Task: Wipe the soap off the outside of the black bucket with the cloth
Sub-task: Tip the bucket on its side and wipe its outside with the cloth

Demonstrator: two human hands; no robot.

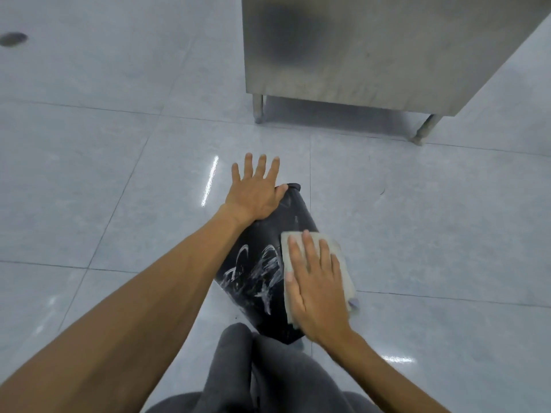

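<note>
the black bucket (265, 257) is lying on its side on the pale tiled floor (417, 222), just in front of the person's knees, its far end pointing away toward a steel cabinet (372, 49) that is standing well apart on short legs. white soap streaks (259, 272) are showing in arcs across the upward-facing side, so that patch seems not yet wiped. the cloth (301, 248) is being pressed flat against the bucket's right flank under the right hand (316, 287), whose fingers are stretched out and open, spreading the pressure rather than gripping; the cloth appears to be held only by that pressure. the left hand (253, 195) is resting on the far end with fingers splayed and open, thumb on the black surface, probably bracing the bucket so that it is not rolling or sliding under the wiping. the underside of the bucket and its left flank are hidden, so any soap there cannot be judged. which end is the mouth is hard to tell. the near end is being covered by grey trouser fabric (268, 368), and a small blue thing is peeking out below the cloth, too little showing to identify.
</note>
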